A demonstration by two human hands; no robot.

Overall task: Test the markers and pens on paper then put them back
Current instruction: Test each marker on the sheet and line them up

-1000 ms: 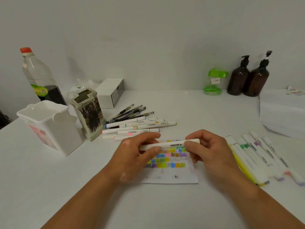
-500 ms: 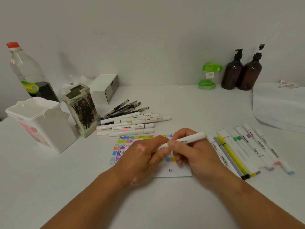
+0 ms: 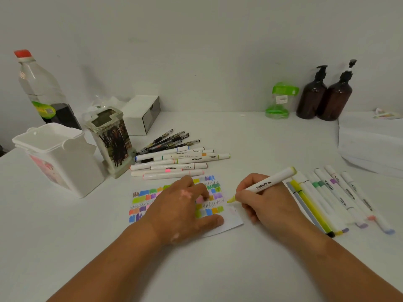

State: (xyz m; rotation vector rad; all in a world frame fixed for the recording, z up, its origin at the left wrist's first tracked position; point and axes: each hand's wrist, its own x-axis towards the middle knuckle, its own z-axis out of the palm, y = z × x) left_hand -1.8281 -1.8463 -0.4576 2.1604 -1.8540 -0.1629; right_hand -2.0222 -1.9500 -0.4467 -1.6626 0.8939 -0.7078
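The right hand [image 3: 268, 203] grasps an uncapped marker [image 3: 269, 183] in a writing hold. Its yellow tip sits just inward of the grip, at the bare edge of the paper [image 3: 234, 223]; whether it touches yet is unclear. Little blank space is left there, so a long stroke could run off onto the table [image 3: 218, 269]. The left hand [image 3: 185, 205] rests on the sheet farther inward, thumb flat and fingers bent, and I cannot tell if the cap is tucked under them. If that hand lifts, the paper may skid under the tip. Just outward of the grip lies a marker row [image 3: 331, 197] that the wrist could nudge and set rolling. Well beyond and inward, past more markers and pens [image 3: 168, 140], stand a holder [image 3: 111, 142] and a white tub [image 3: 56, 153], both open-topped with nothing showing above their rims. A bottle [image 3: 43, 90] behind them holds dark liquid low down.
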